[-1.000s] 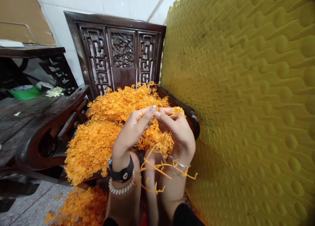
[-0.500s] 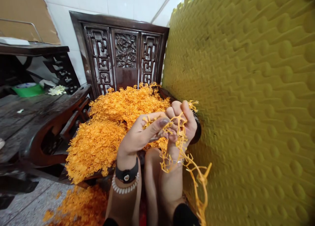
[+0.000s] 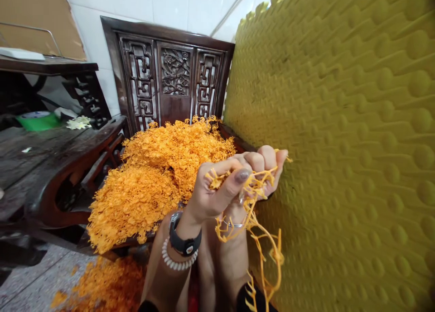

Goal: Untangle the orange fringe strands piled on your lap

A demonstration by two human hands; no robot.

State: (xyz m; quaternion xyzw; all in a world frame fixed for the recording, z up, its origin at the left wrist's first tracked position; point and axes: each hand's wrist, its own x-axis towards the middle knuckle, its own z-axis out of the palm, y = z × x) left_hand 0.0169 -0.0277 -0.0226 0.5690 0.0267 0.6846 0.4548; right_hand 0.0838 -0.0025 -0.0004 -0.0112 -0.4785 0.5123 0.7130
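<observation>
My left hand, with a dark wristband and a pale coiled band on the wrist, is closed with a small orange branching plastic piece between thumb and fingers. Right against it, my right hand is curled around an orange branching plastic strand. That strand hangs from the fingers past my right wrist toward the lower edge, and a tip of it pokes out beyond the right fingertips. Behind my hands lies a big heap of similar orange pieces on a dark wooden chair.
A yellow textured foam mat stands upright close on the right. More orange pieces lie on the floor at lower left. A dark wooden table at left holds a green tape roll. The carved chair back rises behind the heap.
Both hands have shifted slightly right and a little down, still close together. The hanging strand has swung left and its lower end now curls up. The view has turned slightly.
</observation>
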